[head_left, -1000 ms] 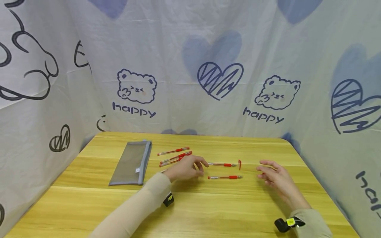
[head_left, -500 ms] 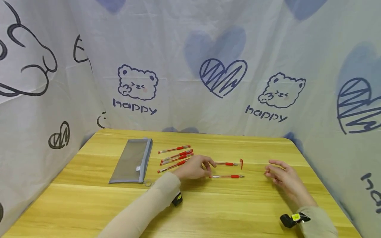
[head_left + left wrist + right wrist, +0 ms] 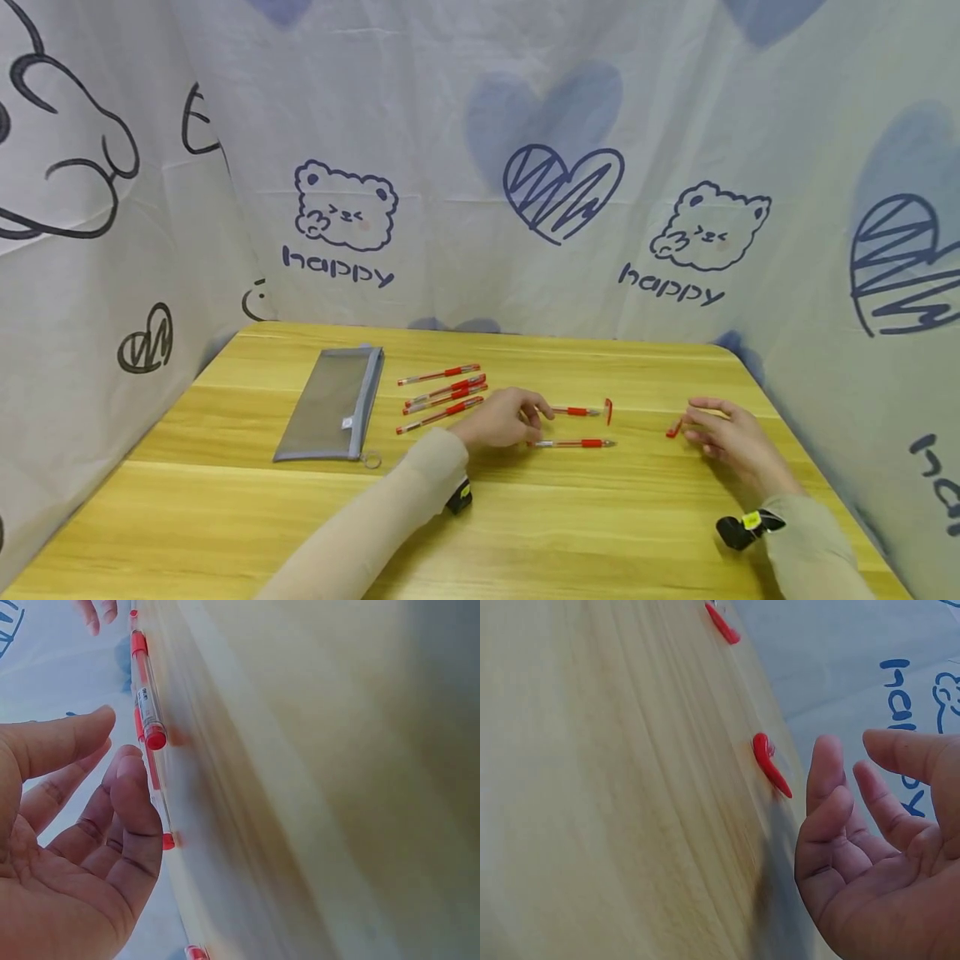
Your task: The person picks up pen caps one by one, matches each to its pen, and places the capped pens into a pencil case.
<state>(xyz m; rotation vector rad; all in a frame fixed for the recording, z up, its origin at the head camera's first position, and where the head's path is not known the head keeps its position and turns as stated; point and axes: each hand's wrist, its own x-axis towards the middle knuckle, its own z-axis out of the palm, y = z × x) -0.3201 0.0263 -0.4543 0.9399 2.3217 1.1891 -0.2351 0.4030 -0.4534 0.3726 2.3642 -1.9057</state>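
In the head view my left hand (image 3: 504,418) hovers low at the tail ends of two uncapped red gel pens, a front one (image 3: 588,443) and a rear one (image 3: 579,411). Its thumb and fingers stand apart with nothing between them, as the left wrist view shows beside the near pen (image 3: 152,720). My right hand (image 3: 731,437) is raised at the right, fingers loosely bent and holding nothing. Just beyond its fingertips a red pen cap (image 3: 771,765) lies on the wood. Another red cap (image 3: 608,412) lies at the rear pen's tip.
Several capped red pens (image 3: 442,415) lie in a loose group left of centre. Farther left is a flat grey zip pouch (image 3: 322,408) with a ring at its corner. A patterned white curtain (image 3: 450,275) stands along the wooden table's (image 3: 570,533) back and sides.
My right hand has let go of the red cap, which now lies on the table, and has drawn slightly right. My left hand has shifted right, uncovering more of the capped pens.
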